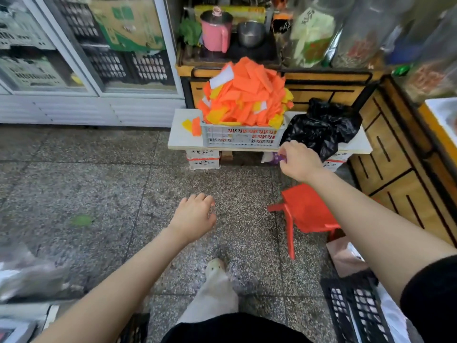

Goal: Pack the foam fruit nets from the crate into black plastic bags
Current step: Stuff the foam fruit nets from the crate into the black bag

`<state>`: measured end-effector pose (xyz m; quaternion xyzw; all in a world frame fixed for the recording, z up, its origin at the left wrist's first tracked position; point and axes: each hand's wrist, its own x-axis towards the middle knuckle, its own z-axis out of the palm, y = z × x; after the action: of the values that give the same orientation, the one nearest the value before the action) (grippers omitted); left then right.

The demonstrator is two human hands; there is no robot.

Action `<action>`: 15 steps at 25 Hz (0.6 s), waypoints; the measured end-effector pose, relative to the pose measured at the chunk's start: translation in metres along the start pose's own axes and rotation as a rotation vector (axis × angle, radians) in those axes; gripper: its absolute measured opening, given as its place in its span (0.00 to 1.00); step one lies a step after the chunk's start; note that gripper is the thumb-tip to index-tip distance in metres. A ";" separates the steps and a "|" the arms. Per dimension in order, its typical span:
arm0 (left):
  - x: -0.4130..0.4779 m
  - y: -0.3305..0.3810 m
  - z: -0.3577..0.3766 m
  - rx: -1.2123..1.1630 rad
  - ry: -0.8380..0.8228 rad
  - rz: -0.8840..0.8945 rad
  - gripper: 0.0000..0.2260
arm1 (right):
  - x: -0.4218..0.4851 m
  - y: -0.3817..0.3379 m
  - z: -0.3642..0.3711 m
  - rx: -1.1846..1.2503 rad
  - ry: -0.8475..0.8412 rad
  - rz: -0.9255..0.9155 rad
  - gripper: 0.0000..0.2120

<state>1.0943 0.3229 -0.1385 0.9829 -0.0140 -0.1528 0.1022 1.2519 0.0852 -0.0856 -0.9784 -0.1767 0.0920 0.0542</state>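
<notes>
White board (180, 137) at 12 o'clock. On it: orange and yellow foam nets (249, 95) heaped over grey crate (239, 138); black bags (321, 125) just beside, at crate's 3 o'clock. Red stool (306, 211), 4 o'clock. Right hand (299, 160) before bags, fingers curled, grip unclear. Left hand (195, 216) loosely curled, empty.

Hidden from me
My right hand (298, 160) covers part of a purple thing (275, 159), its grip unclear; top-right jars (366, 33) are blurred.
</notes>
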 end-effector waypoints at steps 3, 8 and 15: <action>0.045 -0.026 -0.023 -0.011 0.022 0.016 0.15 | 0.048 -0.010 -0.010 -0.008 0.020 0.012 0.14; 0.105 -0.052 -0.047 -0.005 -0.010 0.054 0.16 | 0.104 -0.016 -0.012 0.045 0.017 0.045 0.17; 0.183 -0.056 -0.058 -0.012 -0.078 0.094 0.15 | 0.169 0.008 -0.003 0.109 -0.025 0.082 0.16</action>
<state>1.2863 0.3789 -0.1503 0.9738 -0.0635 -0.1860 0.1145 1.4111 0.1375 -0.1109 -0.9792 -0.1322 0.1158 0.1012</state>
